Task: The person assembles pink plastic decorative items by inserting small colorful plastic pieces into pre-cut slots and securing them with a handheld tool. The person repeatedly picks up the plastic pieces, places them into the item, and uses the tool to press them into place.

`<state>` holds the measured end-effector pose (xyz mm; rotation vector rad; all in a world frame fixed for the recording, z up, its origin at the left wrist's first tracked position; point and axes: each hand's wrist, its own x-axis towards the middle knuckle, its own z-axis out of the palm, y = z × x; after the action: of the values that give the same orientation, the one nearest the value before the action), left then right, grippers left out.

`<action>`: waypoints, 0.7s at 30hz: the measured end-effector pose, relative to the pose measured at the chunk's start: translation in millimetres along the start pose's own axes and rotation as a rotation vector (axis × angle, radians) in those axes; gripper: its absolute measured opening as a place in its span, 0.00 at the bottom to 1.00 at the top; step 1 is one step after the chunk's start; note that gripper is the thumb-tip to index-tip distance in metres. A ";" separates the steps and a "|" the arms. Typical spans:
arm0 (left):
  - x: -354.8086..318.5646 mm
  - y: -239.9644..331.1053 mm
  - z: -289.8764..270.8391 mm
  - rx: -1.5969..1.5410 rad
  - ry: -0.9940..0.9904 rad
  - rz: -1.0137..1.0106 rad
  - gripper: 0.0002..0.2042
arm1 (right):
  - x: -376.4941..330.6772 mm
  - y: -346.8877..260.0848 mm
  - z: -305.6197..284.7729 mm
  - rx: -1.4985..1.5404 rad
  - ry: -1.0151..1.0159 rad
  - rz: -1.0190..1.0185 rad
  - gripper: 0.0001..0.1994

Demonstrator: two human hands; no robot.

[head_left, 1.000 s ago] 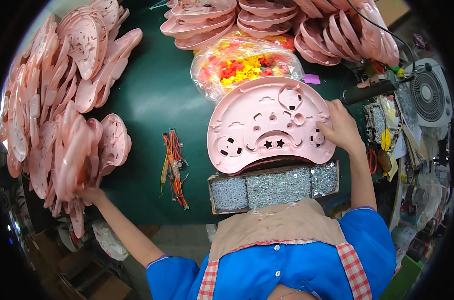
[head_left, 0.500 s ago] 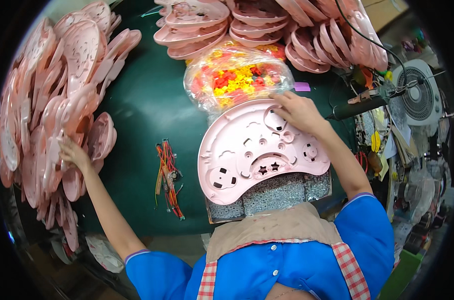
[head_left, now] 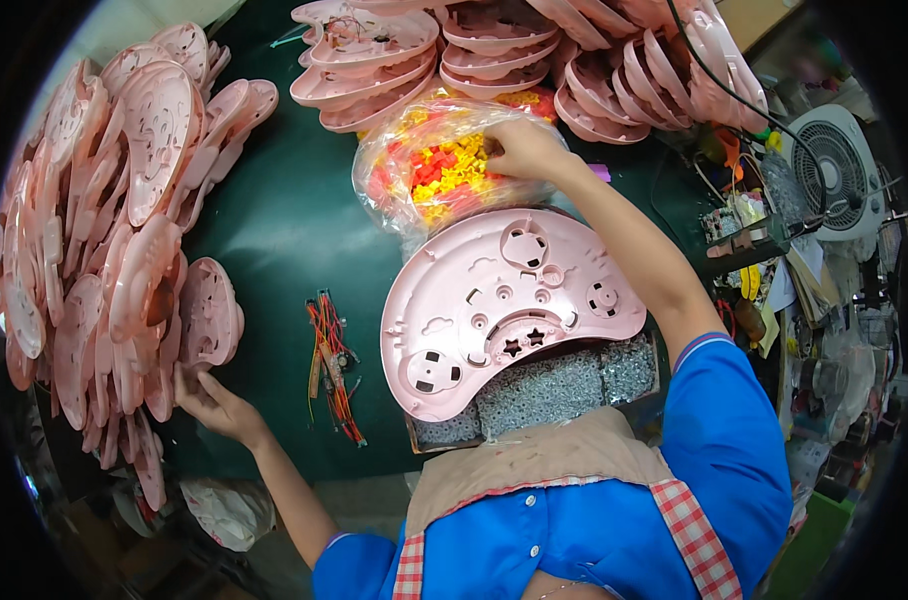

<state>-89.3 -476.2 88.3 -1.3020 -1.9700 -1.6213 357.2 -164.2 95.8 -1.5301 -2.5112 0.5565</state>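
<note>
My right hand [head_left: 526,150] reaches over a clear plastic bag [head_left: 379,165] full of small yellow and red plastic pieces [head_left: 449,172]. Its fingers are bent together among the pieces, and whatever they pinch is hidden. In front of me lies a pink kidney-shaped plastic shell [head_left: 454,270], hollow side up, with round recesses and star-shaped cutouts; neither hand touches it. At the left, my left hand [head_left: 219,408] is at the lower end of another pink shell [head_left: 211,312] beside the pile. Thumb and fingers are apart, with the fingertips close to that shell's edge.
Many pink shells [head_left: 159,140] are heaped at the left, and more stacks [head_left: 374,60] stand at the back. A wire bundle [head_left: 332,365] lies on the green table [head_left: 274,200]. Silvery small parts [head_left: 539,390] fill a tray under the front shell. A fan [head_left: 836,170] stands right.
My right hand has left the front shell's far edge and moved into the bag. My left hand has come down from the heap to the lower end of the nearest shell. The view has shifted slightly.
</note>
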 end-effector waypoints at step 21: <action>-94.0 119.4 100.2 -0.050 -0.950 -0.005 0.15 | -145.9 -55.2 -10.6 0.484 -0.220 -0.203 0.13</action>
<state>86.5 -434.4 66.2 -2.3828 -2.3759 -1.1191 383.4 -312.9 136.3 -1.0742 -2.3886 1.2438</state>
